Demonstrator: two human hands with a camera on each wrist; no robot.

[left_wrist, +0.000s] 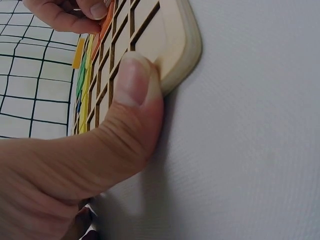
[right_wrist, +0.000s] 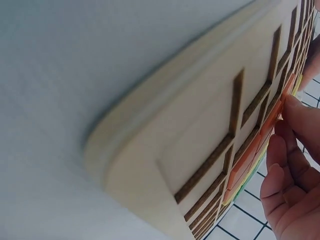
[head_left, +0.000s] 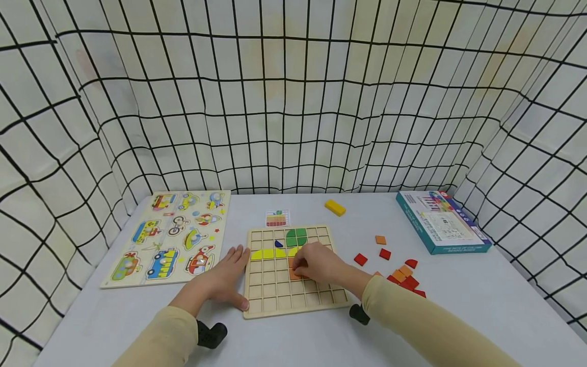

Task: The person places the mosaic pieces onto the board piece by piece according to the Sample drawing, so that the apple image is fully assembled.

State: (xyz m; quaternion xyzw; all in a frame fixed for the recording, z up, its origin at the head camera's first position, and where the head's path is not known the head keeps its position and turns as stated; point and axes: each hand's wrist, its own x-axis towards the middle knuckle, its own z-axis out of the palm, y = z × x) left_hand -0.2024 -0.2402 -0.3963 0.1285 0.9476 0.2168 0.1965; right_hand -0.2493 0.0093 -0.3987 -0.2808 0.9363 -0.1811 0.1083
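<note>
My left hand (head_left: 224,278) lies with fingers spread and extended at the left edge of the wooden grid board (head_left: 269,292), the thumb pressing its near left corner. My right hand (head_left: 318,262), apart from the left, is over the board with fingers bent, thumb and fingertips at the orange tiles (right_wrist: 244,164); whether they pinch one I cannot tell. Beyond the fingers of my right hand, a yellow row (head_left: 262,254), a small blue piece (head_left: 278,244) and green rounded pieces (head_left: 296,237) sit on the grid. A pattern card (head_left: 277,218) lies just past the board, ahead of both hands, with a yellow block (head_left: 335,207) to its right. Loose red tiles (head_left: 361,259) and orange squares (head_left: 380,239) lie to the right of my right hand, and farther right is a teal-edged box (head_left: 442,221). Left of my left hand rests a vehicle puzzle board (head_left: 182,265).
</note>
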